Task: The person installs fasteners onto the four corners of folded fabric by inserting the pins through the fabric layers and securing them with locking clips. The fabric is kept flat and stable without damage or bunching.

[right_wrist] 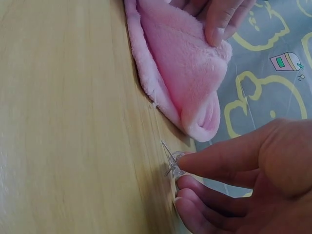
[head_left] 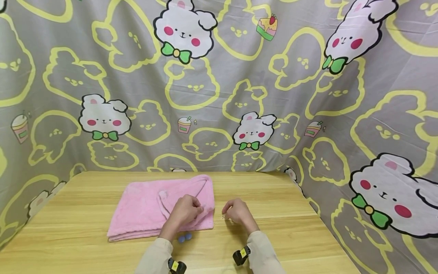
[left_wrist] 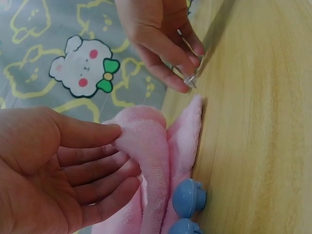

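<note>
Pinching Pair: Pink Plush Cloth and Clear-Headed Pin

Item one: folded pink plush cloth (head_left: 137,207), laid in layers on the wood-grain table (head_left: 291,243), left of centre; its right-hand corner is turned back, and a small pale pompom (head_left: 163,194) sits on top. The left hand (head_left: 186,209) pinches the turned fold at its edge, thumb on one face, the other fingers loosely bent behind.

Item two: clear-headed pin (right_wrist: 176,164), thin metal point exposed, pinched between thumb and forefinger of the right hand (head_left: 237,210), just beside the cloth's right edge and apart from it. In the head view the fingers mostly hide it.

Surroundings: two blue round-headed knobs (left_wrist: 188,198), side by side at the cloth's near edge, close to the left forearm; whether they touch the cloth cannot be told. That forearm crosses the near edge and covers part of the cloth from the head view. Beige sleeves (head_left: 263,253), each with a black wrist camera (head_left: 241,255). Behind the table, a grey curtain (head_left: 208,110) printed with white rabbits, yellow outlines and drink cups.
</note>
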Demonstrator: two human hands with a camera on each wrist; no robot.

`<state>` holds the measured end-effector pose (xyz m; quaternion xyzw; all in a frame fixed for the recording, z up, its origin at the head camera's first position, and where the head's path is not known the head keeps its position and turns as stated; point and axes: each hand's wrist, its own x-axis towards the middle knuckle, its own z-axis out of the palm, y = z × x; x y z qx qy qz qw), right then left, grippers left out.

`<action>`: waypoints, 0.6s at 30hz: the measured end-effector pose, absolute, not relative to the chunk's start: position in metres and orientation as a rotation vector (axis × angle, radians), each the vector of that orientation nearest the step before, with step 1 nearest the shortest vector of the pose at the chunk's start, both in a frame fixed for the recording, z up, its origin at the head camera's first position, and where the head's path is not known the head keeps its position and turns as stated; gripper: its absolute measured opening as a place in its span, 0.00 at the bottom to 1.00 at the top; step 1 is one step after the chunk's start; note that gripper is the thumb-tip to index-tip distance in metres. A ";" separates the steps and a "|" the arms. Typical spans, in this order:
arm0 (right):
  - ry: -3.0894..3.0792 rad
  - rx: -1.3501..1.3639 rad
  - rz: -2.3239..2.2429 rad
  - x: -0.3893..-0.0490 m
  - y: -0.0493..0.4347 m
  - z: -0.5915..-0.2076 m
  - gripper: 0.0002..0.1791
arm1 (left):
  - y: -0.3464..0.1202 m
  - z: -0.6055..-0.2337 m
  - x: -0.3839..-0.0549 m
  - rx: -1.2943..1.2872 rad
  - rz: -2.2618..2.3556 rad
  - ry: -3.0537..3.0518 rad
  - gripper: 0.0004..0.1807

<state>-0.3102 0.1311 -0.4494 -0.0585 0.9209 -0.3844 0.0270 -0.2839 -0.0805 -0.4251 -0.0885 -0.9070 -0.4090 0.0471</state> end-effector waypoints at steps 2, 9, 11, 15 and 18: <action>2.831 -0.168 -1.190 -0.310 0.131 -0.448 0.06 | -0.080 -0.425 -0.284 -0.270 -1.249 -2.769 0.08; 2.825 -0.196 -1.195 -0.310 0.129 -0.450 0.05 | -0.080 -0.426 -0.285 -0.274 -1.243 -2.773 0.07; 2.841 -0.207 -1.188 -0.310 0.129 -0.451 0.05 | -0.080 -0.426 -0.285 -0.275 -1.242 -2.772 0.07; 2.876 -0.219 -1.178 -0.311 0.129 -0.454 0.05 | -0.080 -0.428 -0.285 -0.270 -1.239 -2.774 0.07; 2.906 -0.212 -1.188 -0.311 0.128 -0.454 0.06 | -0.080 -0.429 -0.285 -0.266 -1.239 -2.770 0.08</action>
